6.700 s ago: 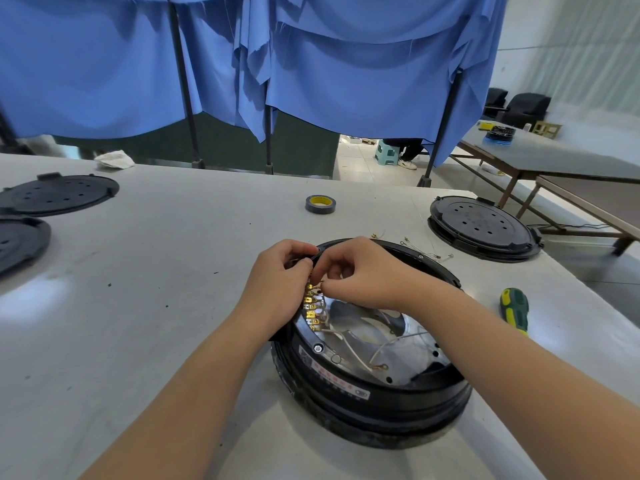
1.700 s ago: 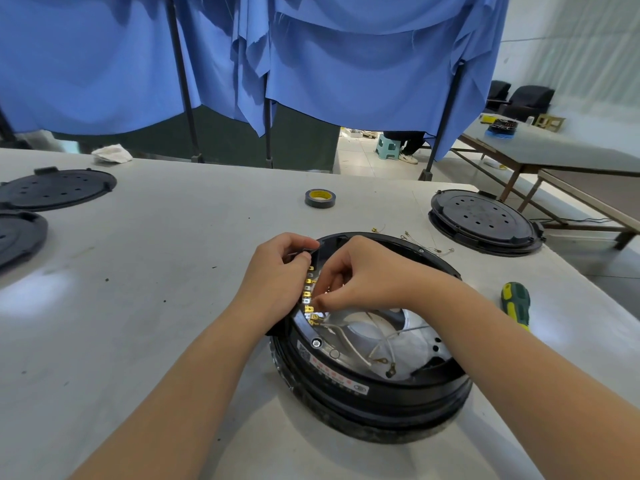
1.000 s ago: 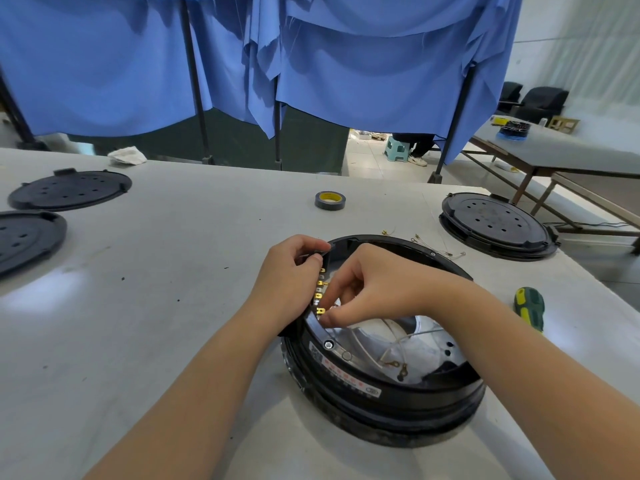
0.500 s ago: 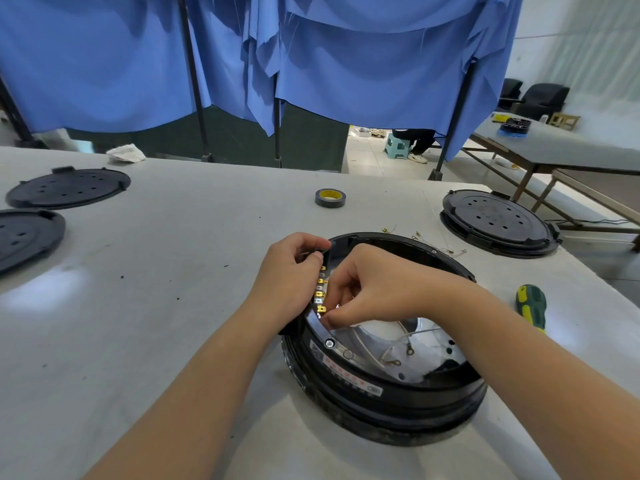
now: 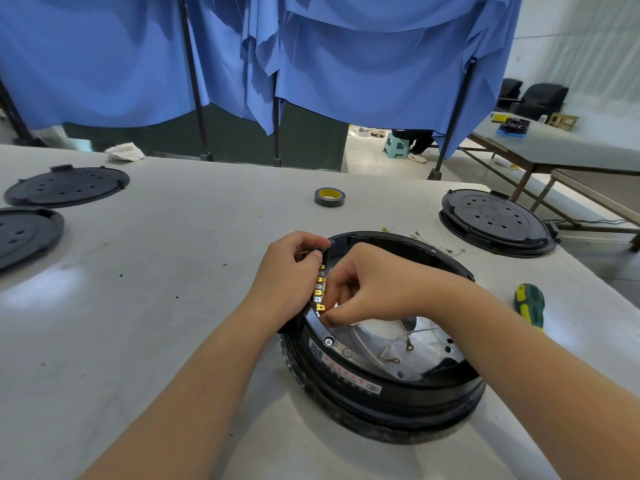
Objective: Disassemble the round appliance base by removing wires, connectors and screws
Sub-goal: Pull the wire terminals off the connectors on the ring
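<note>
Lying on the grey table [image 5: 138, 306], the round appliance base [image 5: 384, 372] is seen open side up, and every other place is given from it. Its left rim is gripped by the left hand [image 5: 287, 282], whose fingers are curled over the edge. Just inside that rim a row of brass connectors [image 5: 320, 289] is fixed, and at the lowest of them something small is pinched by the curled fingertips of the right hand [image 5: 367, 289]; what is pinched cannot be told. White wires [image 5: 388, 344] with ring ends are spread in the metal bowl. On the near rim a white and red label [image 5: 346, 374] is carried, its writing too small to be read. A green and yellow screwdriver [image 5: 529, 304] is laid to the right, a tape roll [image 5: 329, 197] beyond, and loose wire pieces [image 5: 436, 242] behind the far rim.
</note>
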A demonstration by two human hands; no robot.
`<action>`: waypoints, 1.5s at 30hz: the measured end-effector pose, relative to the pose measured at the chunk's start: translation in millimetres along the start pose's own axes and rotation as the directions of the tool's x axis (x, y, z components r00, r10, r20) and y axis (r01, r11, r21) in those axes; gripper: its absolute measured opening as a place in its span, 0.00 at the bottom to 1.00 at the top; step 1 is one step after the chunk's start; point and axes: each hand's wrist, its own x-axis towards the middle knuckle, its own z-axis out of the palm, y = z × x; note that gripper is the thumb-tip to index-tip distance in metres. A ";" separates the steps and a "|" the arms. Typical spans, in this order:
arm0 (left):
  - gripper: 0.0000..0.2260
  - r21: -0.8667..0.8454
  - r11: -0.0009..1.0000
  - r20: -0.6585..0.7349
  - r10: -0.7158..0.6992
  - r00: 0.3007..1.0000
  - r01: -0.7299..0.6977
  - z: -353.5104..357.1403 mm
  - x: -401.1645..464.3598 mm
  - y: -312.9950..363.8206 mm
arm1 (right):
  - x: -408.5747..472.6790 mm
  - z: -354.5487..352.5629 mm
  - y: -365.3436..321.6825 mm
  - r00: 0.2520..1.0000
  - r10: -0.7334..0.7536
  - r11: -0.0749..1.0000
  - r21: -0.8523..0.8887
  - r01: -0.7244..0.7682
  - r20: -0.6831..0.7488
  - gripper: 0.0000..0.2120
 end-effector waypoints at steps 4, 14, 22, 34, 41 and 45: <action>0.13 -0.009 1.000 -0.003 -0.005 1.000 0.005 -0.2 -0.3 0.4 | -0.1 0.4 -0.4 1.000 0.008 1.000 -0.012 -0.009 -0.014 0.05; 0.13 -0.003 1.000 -0.005 -0.008 1.000 0.008 -0.3 -0.6 0.3 | -0.8 -0.3 0.4 1.000 0.003 1.000 0.002 -0.003 0.003 0.04; 0.12 0.010 1.000 -0.007 -0.011 1.000 0.011 0.0 -0.4 1.1 | -1.8 -3.6 3.7 1.000 0.014 1.000 0.014 -0.014 -0.005 0.07; 0.13 0.009 1.000 -0.014 -0.024 1.000 0.024 -1.0 -1.0 0.7 | -18.8 -29.1 -8.3 0.995 -0.010 1.000 -0.020 0.008 -0.101 0.06; 0.13 -0.017 0.999 -0.015 -0.039 0.999 0.039 -0.6 -0.4 -0.2 | -34.7 -60.7 -20.6 0.861 -0.148 0.980 0.047 0.195 -0.486 0.09; 0.13 0.004 0.999 -0.007 -0.036 0.999 0.036 -1.1 -0.7 -0.5 | -32.4 -71.0 -9.1 0.720 -0.157 0.963 0.057 0.263 -0.676 0.04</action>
